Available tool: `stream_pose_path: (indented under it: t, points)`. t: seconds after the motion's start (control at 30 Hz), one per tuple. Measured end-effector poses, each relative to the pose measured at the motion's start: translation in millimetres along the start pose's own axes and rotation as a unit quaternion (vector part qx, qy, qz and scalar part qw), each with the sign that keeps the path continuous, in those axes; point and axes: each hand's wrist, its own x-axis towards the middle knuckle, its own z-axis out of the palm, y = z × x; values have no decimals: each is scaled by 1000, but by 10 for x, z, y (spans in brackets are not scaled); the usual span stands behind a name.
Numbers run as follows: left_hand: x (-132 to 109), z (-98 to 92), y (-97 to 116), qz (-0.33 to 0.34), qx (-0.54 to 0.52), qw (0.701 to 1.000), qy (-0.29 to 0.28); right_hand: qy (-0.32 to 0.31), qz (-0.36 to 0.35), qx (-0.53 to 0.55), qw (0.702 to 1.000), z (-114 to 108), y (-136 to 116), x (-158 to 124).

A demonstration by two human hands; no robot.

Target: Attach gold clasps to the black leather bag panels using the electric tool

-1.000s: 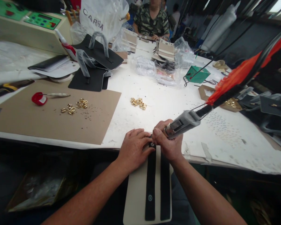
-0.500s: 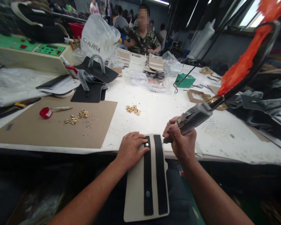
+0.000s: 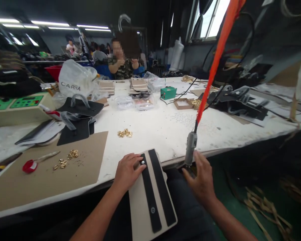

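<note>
A beige panel (image 3: 140, 214) with two long black strips (image 3: 160, 187) lies tilted between my lap and the table edge. My left hand (image 3: 127, 170) rests flat on its upper left part, fingers stretched, thumb and index finger on either side of a small silver stud (image 3: 142, 162) on the left strip. Lower on that strip is a dark round fastener (image 3: 153, 210). To the right of the panel, a grey power screwdriver (image 3: 191, 147) hangs upright from an orange-wrapped cord (image 3: 213, 70). Beside it, my right hand (image 3: 202, 177) is open, fingers and thumb apart.
Gold-coloured metal fittings (image 3: 124, 133) lie in a small pile on the white table (image 3: 145, 125). More sit on a brown board (image 3: 85, 170) with a red-topped tool (image 3: 30, 166). Black bag pieces (image 3: 77, 129), a green box (image 3: 168, 92) and a seated person (image 3: 122, 65) are beyond.
My right hand has let go of the screwdriver, which now hangs upright instead of slanting. The view has turned right and lifted. My left hand stays on the panel.
</note>
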Motion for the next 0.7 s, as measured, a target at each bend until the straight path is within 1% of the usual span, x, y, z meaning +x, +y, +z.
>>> stream_pose_path:
  t: [0.07, 0.13, 0.2, 0.27, 0.3, 0.33, 0.4, 0.43, 0.47, 0.5, 0.53, 0.57, 0.6, 0.63, 0.67, 0.7]
  points:
    - [15, -11, 27, -13, -44, 999, 1, -56, -123, 18, 991, 90, -150, -166]
    - [25, -28, 50, -27, -78, 997, 4, -120, -222, 60, 966, 219, -309, -201]
    - [27, -65, 64, -45, -98, 994, 9, -148, -271, 128, 943, 334, -460, -91]
    - [12, -132, 78, -79, -132, 988, 11, -153, -271, 226, 923, 381, -605, 124]
    - [-6, -175, 92, -100, -155, 983, 13, -149, -251, 279, 915, 372, -677, 250]
    - [-31, -222, 115, -120, -184, 975, 19, -141, -215, 329, 909, 344, -749, 378]
    - [-101, -317, 198, -146, -254, 955, 39, -126, -94, 403, 902, 245, -884, 621]
    - [-141, -359, 257, -159, -307, 937, 49, -124, -23, 423, 897, 189, -939, 731]
    - [-183, -394, 326, -175, -371, 910, 55, -129, 43, 433, 891, 140, -981, 831]
    - [-223, -419, 400, -193, -439, 876, 57, -142, 95, 436, 884, 103, -1008, 920]
    - [-260, -431, 473, -210, -498, 839, 56, -160, 134, 436, 876, 84, -1017, 993]
    - [-292, -431, 540, -225, -545, 806, 47, -180, 159, 436, 867, 86, -1008, 1050]
    - [-319, -416, 594, -236, -572, 785, 31, -198, 176, 436, 860, 107, -986, 1088]
    - [-341, -389, 634, -241, -577, 780, 7, -211, 187, 432, 856, 144, -951, 1105]
    - [-358, -350, 657, -245, -570, 784, -20, -219, 194, 424, 857, 191, -909, 1100]
    - [-370, -301, 664, -251, -560, 788, -45, -215, 195, 409, 865, 240, -863, 1073]
